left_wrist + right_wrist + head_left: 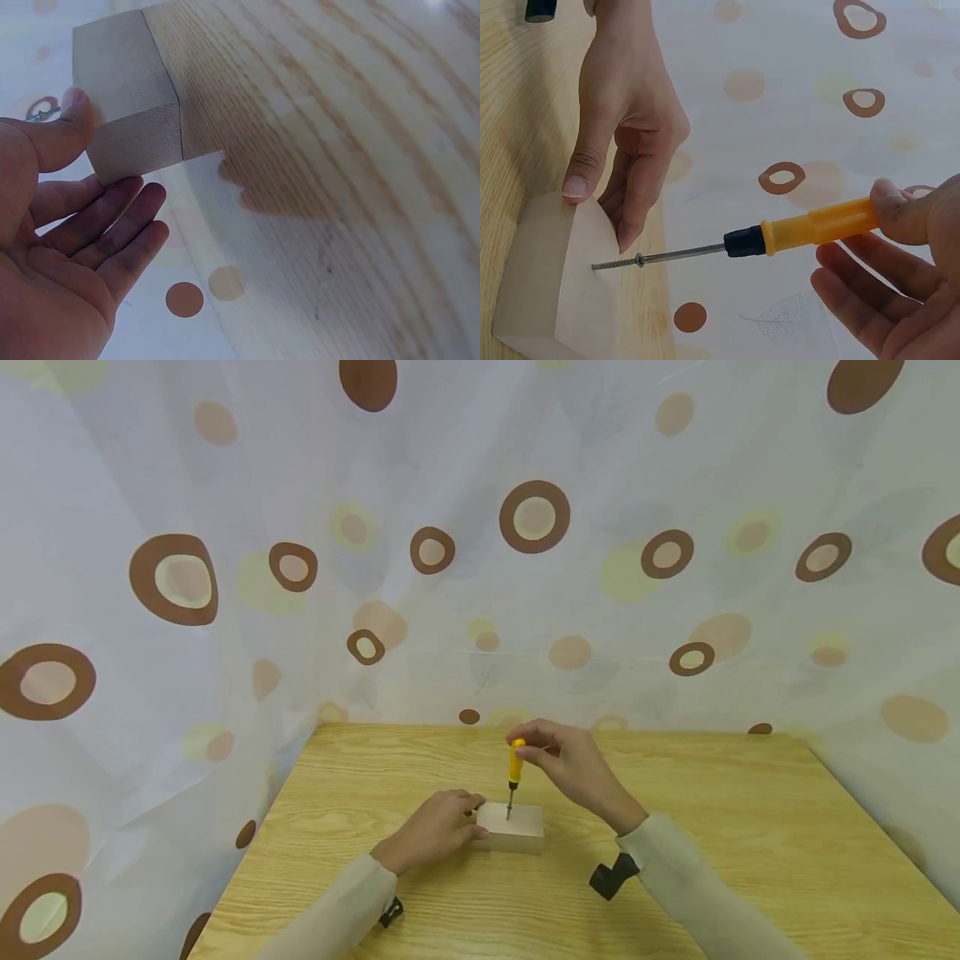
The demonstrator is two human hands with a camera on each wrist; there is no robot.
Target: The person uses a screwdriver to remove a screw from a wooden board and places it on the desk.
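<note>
A metal screw (pixel 615 264) is standing nearly upright on the top face of a pale rectangular block (pixel 517 835), its threaded length showing; cannot tell how deep its tip is sitting. The block is lying flat on a wood-grained tabletop (pixel 750 827). Directly above the block, a screwdriver (pixel 515 766) is leaning slightly to the right, its metal shaft meeting the screw head, its black collar and yellow handle rising over that. From the block's right, the right hand (pixel 576 766) is holding the upper part of the handle, thumb pressing against it in a narrow grip, lower fingers curving just beside it. At the block's left end, the left hand (pixel 437 828) is gripping the block itself, thumb lying on the near side, fingertips reaching round the end. Light sleeves are covering both forearms, the left sleeve (pixel 337 906) slanting in from the block's near left, the right sleeve (pixel 697 885) from its near right. A black device (pixel 613 875) is hanging under the right cuff, nearer the person than the block. Beyond the block and to both sides, a pale sheet (pixel 465 452) with brown rings and spots is hanging around the tabletop.
</note>
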